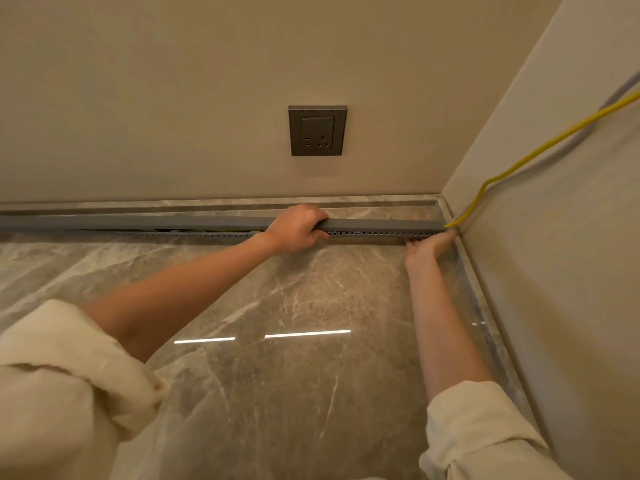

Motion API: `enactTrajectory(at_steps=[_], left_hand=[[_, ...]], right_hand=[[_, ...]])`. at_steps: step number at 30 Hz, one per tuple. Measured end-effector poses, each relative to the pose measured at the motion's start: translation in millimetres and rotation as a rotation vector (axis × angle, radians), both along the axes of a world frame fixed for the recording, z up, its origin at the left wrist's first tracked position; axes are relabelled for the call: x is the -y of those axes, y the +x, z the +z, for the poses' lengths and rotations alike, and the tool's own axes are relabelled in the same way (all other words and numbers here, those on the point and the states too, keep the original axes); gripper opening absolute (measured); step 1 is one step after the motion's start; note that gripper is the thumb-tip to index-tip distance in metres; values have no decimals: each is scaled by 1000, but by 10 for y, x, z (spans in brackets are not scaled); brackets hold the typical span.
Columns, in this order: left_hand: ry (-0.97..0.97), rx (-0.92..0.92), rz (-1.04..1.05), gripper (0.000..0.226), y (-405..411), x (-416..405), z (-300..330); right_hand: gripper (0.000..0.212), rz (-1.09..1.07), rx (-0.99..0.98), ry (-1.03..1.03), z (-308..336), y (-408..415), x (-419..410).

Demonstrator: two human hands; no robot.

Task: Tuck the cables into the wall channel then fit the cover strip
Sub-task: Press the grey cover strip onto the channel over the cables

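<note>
The cover (138, 222) lies along the channel (374, 233) at the foot of the back wall (173, 81), running from the left edge to the corner, and it looks part-fitted: right of the left hand (294, 230) it sits low over the row of holes, while to the left it rides a little high, with a gap where slots and a trace of yellow show under it. The left hand is curled over the cover's top edge, fingers behind and thumb in front, gripping it, probably to hold that stretch in line so it can be pressed home. The right hand (427, 245) sits low at the corner end, fingers tucked against the channel's underside; whether it grips anything I cannot tell (likely it braces the end while the strip seats). The yellow cable (540, 148) comes down the side wall (554, 271) and enters the channel right at the corner, so it is tucked there, with the rest hidden. A socket (317, 130) sits above on the back wall, and the floor (277, 341) is glossy stone
</note>
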State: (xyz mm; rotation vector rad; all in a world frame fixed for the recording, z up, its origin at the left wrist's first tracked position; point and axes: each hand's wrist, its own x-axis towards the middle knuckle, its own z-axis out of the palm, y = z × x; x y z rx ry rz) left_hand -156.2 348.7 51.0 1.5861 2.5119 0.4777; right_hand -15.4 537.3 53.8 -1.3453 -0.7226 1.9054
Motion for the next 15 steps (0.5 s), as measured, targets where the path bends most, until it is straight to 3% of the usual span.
enactTrajectory(at_steps=[6,15], left_hand=[[8,5,31,20,60,-81,-54],[42,65,90,40,68,206,-137]], right_hand=[[23,127,409,248,-220,-59,73],[49,154,574,264,-185,-192,287]])
